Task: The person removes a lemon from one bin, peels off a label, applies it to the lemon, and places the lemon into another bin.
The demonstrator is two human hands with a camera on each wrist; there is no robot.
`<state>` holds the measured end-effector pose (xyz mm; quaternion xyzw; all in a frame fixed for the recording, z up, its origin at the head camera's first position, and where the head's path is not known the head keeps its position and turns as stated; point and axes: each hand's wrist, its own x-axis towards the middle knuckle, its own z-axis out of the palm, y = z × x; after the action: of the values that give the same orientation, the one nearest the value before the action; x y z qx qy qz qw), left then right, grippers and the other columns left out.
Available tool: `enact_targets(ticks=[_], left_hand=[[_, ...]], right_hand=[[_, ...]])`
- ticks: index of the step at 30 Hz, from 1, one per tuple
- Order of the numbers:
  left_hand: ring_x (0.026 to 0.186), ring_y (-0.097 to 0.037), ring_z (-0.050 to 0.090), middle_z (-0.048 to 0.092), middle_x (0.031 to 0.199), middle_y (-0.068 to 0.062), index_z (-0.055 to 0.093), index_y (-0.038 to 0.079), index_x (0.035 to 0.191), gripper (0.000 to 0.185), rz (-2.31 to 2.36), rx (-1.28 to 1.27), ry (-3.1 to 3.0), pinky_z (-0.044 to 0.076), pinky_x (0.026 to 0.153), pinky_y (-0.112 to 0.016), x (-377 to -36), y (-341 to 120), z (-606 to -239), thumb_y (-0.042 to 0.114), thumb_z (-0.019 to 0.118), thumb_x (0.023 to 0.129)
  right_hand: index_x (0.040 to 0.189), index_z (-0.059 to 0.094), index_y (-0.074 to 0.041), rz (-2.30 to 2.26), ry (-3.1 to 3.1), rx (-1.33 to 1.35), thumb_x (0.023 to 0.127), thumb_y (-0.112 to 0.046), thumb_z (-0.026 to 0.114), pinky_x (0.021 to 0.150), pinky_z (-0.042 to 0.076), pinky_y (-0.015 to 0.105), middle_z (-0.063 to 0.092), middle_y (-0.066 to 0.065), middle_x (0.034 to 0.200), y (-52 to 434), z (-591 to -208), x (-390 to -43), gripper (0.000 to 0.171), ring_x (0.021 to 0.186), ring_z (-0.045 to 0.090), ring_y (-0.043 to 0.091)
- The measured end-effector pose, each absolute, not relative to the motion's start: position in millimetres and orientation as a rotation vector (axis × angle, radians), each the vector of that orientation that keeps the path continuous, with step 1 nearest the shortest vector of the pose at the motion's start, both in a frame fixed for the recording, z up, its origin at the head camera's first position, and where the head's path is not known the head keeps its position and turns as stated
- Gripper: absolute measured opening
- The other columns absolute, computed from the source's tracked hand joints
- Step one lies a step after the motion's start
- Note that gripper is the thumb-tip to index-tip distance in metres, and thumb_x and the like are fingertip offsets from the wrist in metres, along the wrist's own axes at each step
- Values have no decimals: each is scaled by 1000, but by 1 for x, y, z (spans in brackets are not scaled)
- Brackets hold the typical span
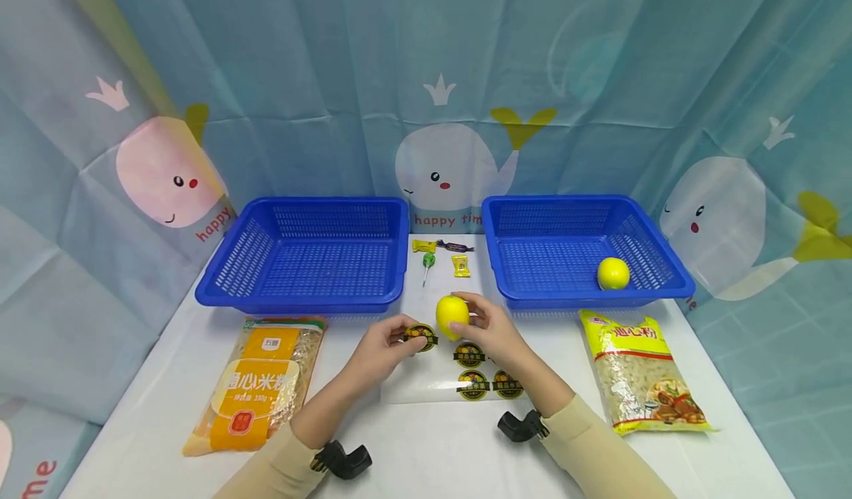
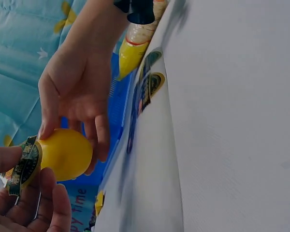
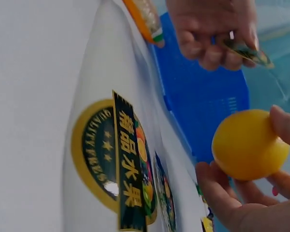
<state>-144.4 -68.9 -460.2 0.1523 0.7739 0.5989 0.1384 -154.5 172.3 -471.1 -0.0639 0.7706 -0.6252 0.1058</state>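
My left hand (image 1: 381, 352) pinches a round black-and-gold label sticker (image 1: 421, 330) between thumb and fingers. Beside it, my right hand (image 1: 495, 330) holds a yellow lemon (image 1: 452, 314), with fingers and thumb around its right side. In the left wrist view the sticker (image 2: 30, 166) overlaps the lemon's near side. From the right wrist, the lemon (image 3: 249, 144) appears smooth and plain, and the sticker (image 3: 246, 52) is seen edge-on in the left fingers. Below both hands lies a glossy sticker sheet (image 1: 419, 388) bearing several more round stickers (image 1: 473, 385).
Two blue baskets stand at the back: the left basket (image 1: 302, 301) and the right basket (image 1: 566, 293), which holds another lemon (image 1: 613, 273). Wrapped candies (image 1: 461, 265) and a green lollipop (image 1: 429, 260) lie between them. Pasta bags flank the arms, left bag (image 1: 256, 388) and right bag (image 1: 642, 373).
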Motion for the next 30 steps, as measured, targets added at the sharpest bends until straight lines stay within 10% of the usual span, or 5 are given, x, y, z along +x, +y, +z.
enact_targets(ticks=[5, 30], left_hand=[[82, -28, 67, 75, 95, -9, 67, 1, 106, 25, 1792, 466, 2200, 59, 75, -43, -145, -63, -457, 23, 72, 95], [79, -16, 68, 76, 91, -12, 68, 0, 100, 23, 1853, 356, 2220, 60, 78, -35, -139, -51, -452, 20, 74, 93]], right_hand=[[147, 50, -18, -1848, 2234, -255, 94, -28, 73, 98, 55, 31, 60, 11, 138, 173, -466, -143, 59, 123, 61, 28], [152, 44, -9, -1869, 2162, -360, 98, -27, 69, 97, 55, 29, 56, 16, 144, 167, -462, -129, 62, 130, 56, 33]])
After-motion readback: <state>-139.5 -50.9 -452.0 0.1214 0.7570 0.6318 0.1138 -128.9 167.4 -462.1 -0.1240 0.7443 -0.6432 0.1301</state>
